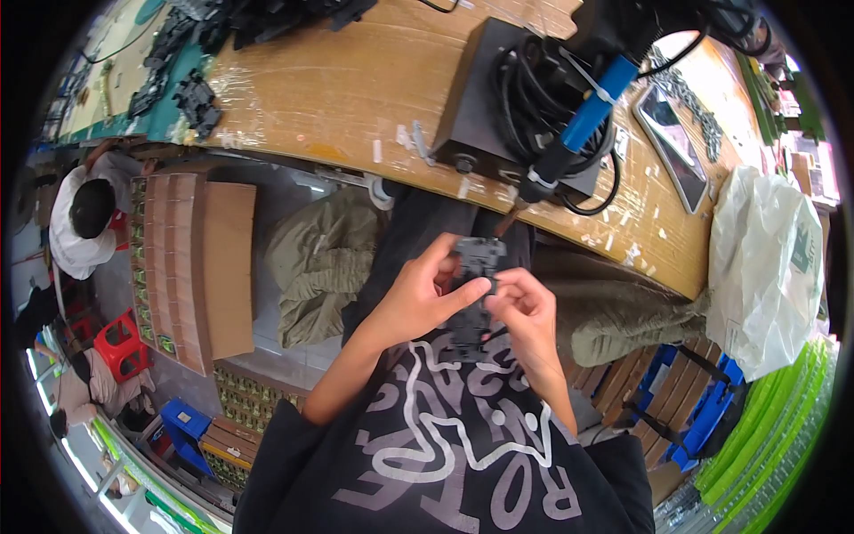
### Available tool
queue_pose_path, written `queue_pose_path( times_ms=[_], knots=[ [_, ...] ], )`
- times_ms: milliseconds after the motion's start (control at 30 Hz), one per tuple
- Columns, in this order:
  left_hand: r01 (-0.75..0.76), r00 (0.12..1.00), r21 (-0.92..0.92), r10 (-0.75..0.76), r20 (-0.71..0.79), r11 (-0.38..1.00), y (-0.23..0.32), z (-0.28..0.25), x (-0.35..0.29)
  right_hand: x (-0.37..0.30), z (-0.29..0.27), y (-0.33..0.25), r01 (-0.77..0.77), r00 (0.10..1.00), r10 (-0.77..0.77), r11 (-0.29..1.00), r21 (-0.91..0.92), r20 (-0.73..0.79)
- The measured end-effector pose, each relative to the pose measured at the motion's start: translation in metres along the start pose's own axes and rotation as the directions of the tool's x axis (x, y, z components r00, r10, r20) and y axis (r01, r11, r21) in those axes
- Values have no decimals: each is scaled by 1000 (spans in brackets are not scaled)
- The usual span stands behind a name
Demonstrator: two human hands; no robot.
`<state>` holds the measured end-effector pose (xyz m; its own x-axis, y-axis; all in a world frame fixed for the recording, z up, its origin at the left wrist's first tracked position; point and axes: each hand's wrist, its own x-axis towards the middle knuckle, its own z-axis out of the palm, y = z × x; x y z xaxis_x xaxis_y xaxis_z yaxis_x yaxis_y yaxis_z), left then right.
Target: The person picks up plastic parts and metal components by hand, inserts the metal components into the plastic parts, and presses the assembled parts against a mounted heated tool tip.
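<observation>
A long, black, molded plastic part [480, 258] is held upright over my lap, in front of the table edge. My left hand [436, 289] grips it from the left, thumb laid across its front. My right hand [525, 303] pinches its right side, fingertips close to the left thumb. The part's lower end hangs down in front of my shirt. Just above its top end points the metal tip of a blue-and-black, pen-shaped tool [589, 116] that looks like a soldering iron; whether tip and part touch, I cannot tell.
On the wooden table [338, 80] stands a black box [476, 98] with coiled cable. A phone [672, 142] lies to its right, beside a white plastic bag [769, 267]. Several black parts [196, 102] lie at the far left. Cardboard trays [173, 258] and a red stool [123, 345] stand left; a person [89, 214] sits beyond.
</observation>
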<state>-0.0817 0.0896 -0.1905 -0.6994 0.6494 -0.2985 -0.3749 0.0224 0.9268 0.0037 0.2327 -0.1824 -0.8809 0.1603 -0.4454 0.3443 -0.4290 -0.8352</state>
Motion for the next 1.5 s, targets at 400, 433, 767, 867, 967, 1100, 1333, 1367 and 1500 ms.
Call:
queue_pose_path(
  times_ms=[400, 433, 767, 867, 967, 1100, 1333, 1367, 1500],
  knots=[
    [23, 345, 763, 711, -613, 646, 68, -166, 10, -90, -254, 39, 94, -263, -701, 665, -741, -663],
    [175, 324, 763, 696, -641, 622, 87, -167, 17, -91, -268, 38, 11, -336, -760, 587, -810, -556],
    [506, 569, 834, 642, -514, 220, 110, -249, 58, -117, -316, 41, 144, -578, -580, 619, -772, -574],
    [505, 595, 835, 613, -520, 218, 104, -253, 60, -123, -340, 52, 157, -526, -598, 631, -760, -605],
    [488, 569, 848, 661, -490, 208, 93, -269, 55, -106, -354, 78, -32, -193, -672, 733, -680, -715],
    [327, 546, 910, 736, -401, 253, 83, -285, 38, -81, -354, 110, -72, -159, -660, 750, -658, -735],
    [-390, 578, 163, 380, -722, 906, 70, -199, -5, -59, -249, -5, -4, -428, -813, 438, -899, -395],
    [-473, 613, -16, 316, -724, 881, 75, -170, -8, -54, -230, -29, 80, -403, -826, 396, -915, -393],
    [-536, 778, -230, 369, -509, 812, 51, -157, -34, -9, -172, -106, 277, -48, -939, 315, -908, -340]
  ],
)
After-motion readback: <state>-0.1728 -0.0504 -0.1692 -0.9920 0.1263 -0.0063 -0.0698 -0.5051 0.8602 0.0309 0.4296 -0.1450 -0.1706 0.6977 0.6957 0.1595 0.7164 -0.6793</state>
